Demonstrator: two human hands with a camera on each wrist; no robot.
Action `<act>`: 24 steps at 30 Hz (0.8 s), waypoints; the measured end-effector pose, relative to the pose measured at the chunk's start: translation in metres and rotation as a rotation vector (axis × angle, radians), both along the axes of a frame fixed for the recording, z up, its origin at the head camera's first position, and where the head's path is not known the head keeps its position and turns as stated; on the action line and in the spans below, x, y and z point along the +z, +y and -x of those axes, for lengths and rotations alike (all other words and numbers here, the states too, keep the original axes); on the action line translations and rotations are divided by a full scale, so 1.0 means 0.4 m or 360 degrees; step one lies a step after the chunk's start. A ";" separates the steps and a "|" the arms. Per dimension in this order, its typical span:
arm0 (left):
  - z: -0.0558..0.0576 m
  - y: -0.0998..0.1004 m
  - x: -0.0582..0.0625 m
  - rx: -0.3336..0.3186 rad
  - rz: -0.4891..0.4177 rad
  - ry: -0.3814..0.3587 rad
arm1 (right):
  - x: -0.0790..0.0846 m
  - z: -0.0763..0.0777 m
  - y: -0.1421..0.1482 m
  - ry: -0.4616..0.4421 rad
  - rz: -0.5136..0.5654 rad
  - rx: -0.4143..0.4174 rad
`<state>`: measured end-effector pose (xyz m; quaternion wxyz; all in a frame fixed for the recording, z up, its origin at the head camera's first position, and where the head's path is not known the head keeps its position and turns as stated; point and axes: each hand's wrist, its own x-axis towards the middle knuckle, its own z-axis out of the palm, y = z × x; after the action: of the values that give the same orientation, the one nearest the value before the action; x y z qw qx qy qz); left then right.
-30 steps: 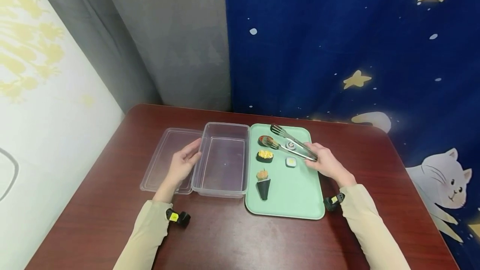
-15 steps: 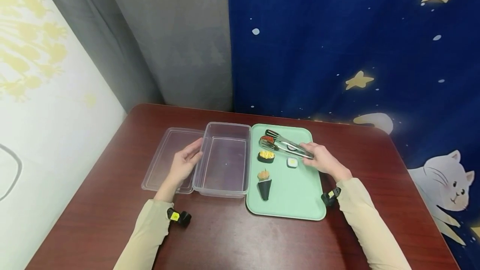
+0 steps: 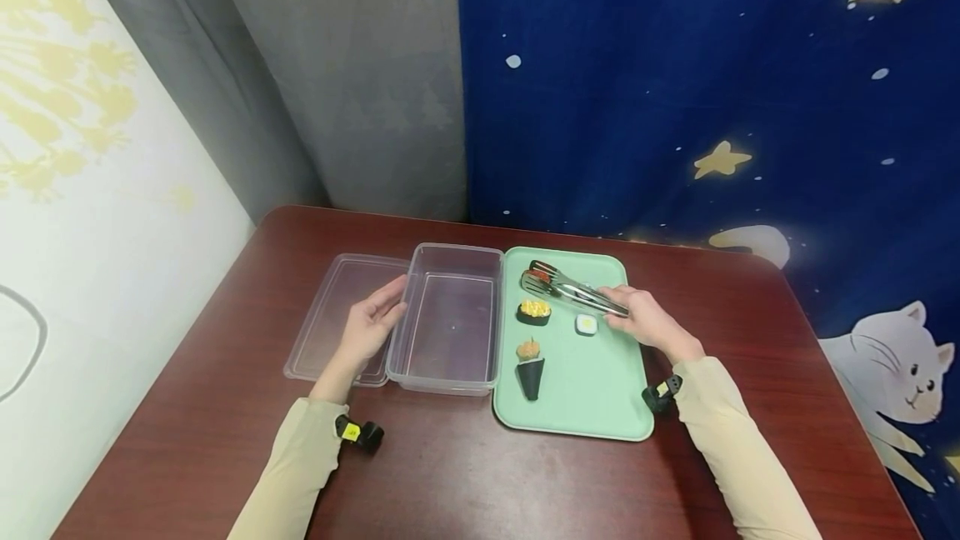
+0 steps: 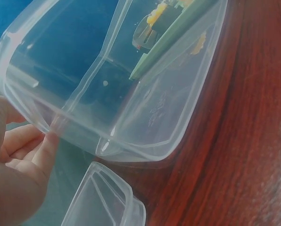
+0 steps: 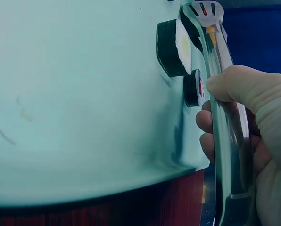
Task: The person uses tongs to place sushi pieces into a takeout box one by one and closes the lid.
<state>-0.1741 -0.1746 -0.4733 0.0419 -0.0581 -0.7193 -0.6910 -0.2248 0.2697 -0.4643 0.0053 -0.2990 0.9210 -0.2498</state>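
Note:
My right hand (image 3: 651, 325) grips metal tongs (image 3: 577, 292) above the green tray (image 3: 592, 398). Their slotted ends are around or just over a red-topped sushi piece (image 3: 537, 276), mostly covered by them; a firm hold on it cannot be told. On the tray also lie a yellow-topped sushi piece (image 3: 534, 312), a black cone hand roll (image 3: 531, 377) and a white-centred sushi roll (image 3: 586, 324). Another small roll (image 5: 193, 88) shows beside the tongs in the right wrist view. My left hand (image 3: 367, 328) touches the clear plastic container's (image 3: 450, 383) left wall with extended fingers.
A clear lid (image 3: 318, 332) lies flat on the dark red table (image 3: 450, 473), left of the container and partly behind my left hand. The tray stands right against the container's right side. Curtains (image 3: 570, 90) hang behind the table.
My right hand has shifted slightly left with the tongs. The tongs' arms have drawn closer together over the red-topped sushi piece. My left hand stays at the container.

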 end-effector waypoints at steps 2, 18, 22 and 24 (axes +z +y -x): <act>0.000 0.001 0.001 -0.0003 0.0003 -0.0001 | -0.003 0.000 0.002 0.0045 0.0007 0.0012; -0.003 0.000 0.005 -0.0020 -0.0011 -0.0021 | 0.057 -0.004 0.009 0.0130 0.0090 0.0026; -0.002 -0.001 0.002 -0.0021 -0.0013 -0.0018 | 0.082 -0.001 0.009 0.0205 0.0085 0.0035; -0.001 -0.001 0.002 -0.0016 -0.0006 -0.0020 | 0.097 0.000 0.007 0.0221 0.0067 0.0028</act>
<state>-0.1739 -0.1751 -0.4727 0.0340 -0.0573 -0.7181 -0.6928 -0.2248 0.2725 -0.4253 -0.0625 -0.3237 0.9111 -0.2476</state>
